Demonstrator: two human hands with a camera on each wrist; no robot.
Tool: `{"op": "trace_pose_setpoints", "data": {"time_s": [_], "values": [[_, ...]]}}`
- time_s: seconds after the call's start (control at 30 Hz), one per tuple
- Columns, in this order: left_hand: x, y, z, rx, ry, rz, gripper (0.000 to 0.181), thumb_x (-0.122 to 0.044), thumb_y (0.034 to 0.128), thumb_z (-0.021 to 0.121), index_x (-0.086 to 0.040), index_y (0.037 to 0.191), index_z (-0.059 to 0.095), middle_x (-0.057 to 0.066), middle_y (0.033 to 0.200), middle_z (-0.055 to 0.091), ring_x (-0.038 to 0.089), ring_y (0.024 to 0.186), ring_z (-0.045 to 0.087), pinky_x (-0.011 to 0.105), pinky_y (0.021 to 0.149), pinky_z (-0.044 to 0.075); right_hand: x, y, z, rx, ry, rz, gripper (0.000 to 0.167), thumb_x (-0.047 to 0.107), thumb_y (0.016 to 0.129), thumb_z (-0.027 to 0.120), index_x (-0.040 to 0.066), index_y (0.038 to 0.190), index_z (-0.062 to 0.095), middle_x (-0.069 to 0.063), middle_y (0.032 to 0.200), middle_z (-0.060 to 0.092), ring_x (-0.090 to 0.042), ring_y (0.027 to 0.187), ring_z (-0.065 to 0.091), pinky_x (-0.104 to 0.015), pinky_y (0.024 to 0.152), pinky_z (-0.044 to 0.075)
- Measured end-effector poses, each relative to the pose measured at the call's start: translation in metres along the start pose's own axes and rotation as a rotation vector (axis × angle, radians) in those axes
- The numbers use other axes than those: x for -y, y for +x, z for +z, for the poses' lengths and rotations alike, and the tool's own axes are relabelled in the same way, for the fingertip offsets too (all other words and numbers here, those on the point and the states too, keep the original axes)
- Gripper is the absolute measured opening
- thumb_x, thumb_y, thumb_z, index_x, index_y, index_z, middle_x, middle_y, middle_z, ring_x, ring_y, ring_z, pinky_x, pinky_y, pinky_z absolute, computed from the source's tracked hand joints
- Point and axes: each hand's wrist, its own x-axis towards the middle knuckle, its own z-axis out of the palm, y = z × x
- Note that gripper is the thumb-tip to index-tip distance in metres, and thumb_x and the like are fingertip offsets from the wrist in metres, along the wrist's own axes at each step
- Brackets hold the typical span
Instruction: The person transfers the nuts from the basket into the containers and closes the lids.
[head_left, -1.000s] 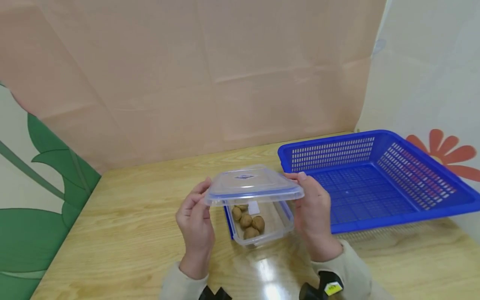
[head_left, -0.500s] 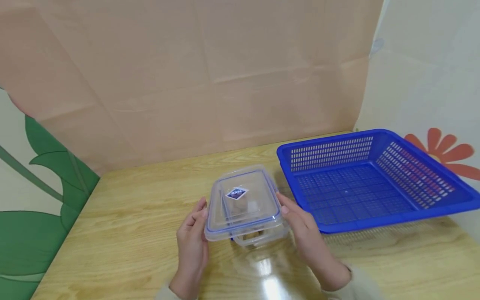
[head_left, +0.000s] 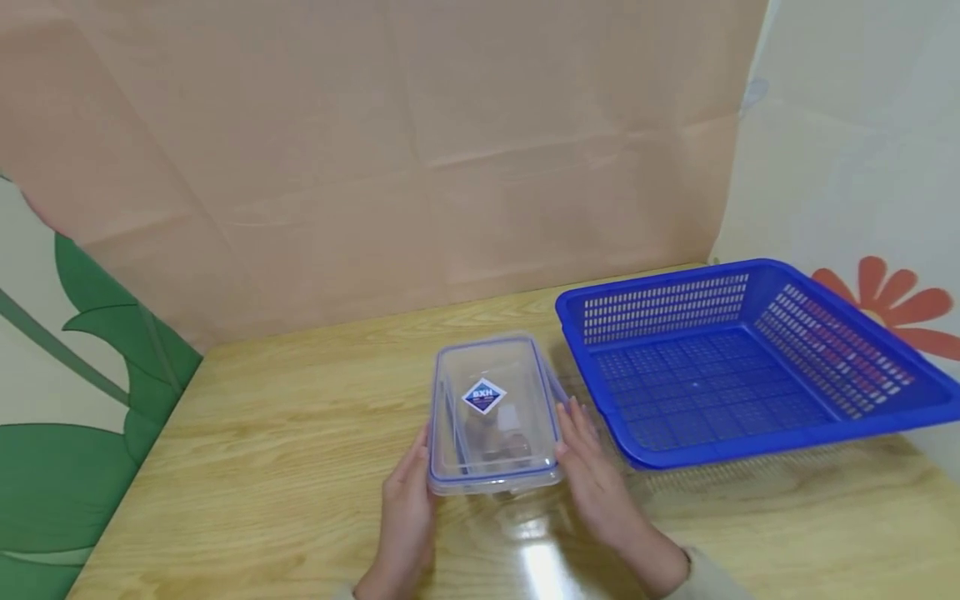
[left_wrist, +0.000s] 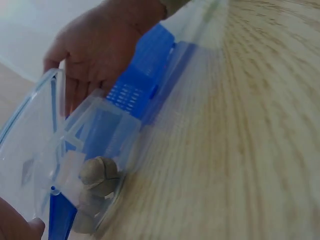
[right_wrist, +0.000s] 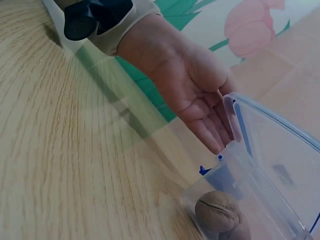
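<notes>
A clear plastic lid (head_left: 517,358) with a blue seal and a diamond-shaped "BXH" sticker lies over a clear food container (right_wrist: 272,200). My left hand (head_left: 407,517) holds the lid's left edge, and my right hand (head_left: 600,492) grips its right edge, fingers reaching down beside the container. Both wrist views show the lid tilted, with a gap between it and the container's rim. Inside sit several walnuts (right_wrist: 217,211) and a small white label (left_wrist: 70,167); through the lid they look blurred in the head view. Blue clip flaps (left_wrist: 61,215) hang at the container's sides.
A large blue plastic basket (head_left: 720,454) stands right of the container, close to my right hand. The wooden table (head_left: 262,450) stretches left and in front. Behind it hangs a plain pinkish sheet (head_left: 375,167); flower-printed coverings are on both sides.
The lid was raised above the container with walnuts visible below it. It has come down and turned to line up over the container, both hands lowering with it.
</notes>
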Motion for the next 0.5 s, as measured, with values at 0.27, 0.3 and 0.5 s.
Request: {"op": "trace_pose_setpoints", "data": {"time_s": [0.27,0.3,0.5], "values": [[0.006,0.002,0.001,-0.039,0.157,-0.005,0.039,-0.006,0.0968,0.039,0.0,0.135,0.043,0.012,0.141,0.042,0.024,0.132,0.037,0.025,0.102,0.038,-0.006,0.004,0.002,-0.076,0.045,0.033,0.043,0.012,0.096,0.045,-0.012,0.131,0.041,-0.027,0.14,0.038,-0.043,0.13,0.033,-0.052,0.109,0.021],[0.006,0.003,0.001,-0.046,0.182,-0.004,0.038,-0.006,0.096,0.041,-0.001,0.134,0.045,0.012,0.14,0.044,0.024,0.13,0.039,0.025,0.101,0.039,-0.008,0.005,0.002,-0.083,0.063,0.047,0.042,0.011,0.095,0.046,-0.013,0.13,0.042,-0.028,0.138,0.04,-0.043,0.129,0.035,-0.05,0.108,0.023],[0.006,0.012,0.001,-0.095,0.308,-0.012,0.036,-0.008,0.0918,0.053,-0.002,0.128,0.053,0.015,0.13,0.054,0.024,0.118,0.053,0.02,0.093,0.047,-0.017,0.019,0.004,-0.081,0.166,0.154,0.039,0.008,0.092,0.051,-0.012,0.125,0.049,-0.028,0.131,0.048,-0.038,0.125,0.043,-0.044,0.107,0.031]]}}
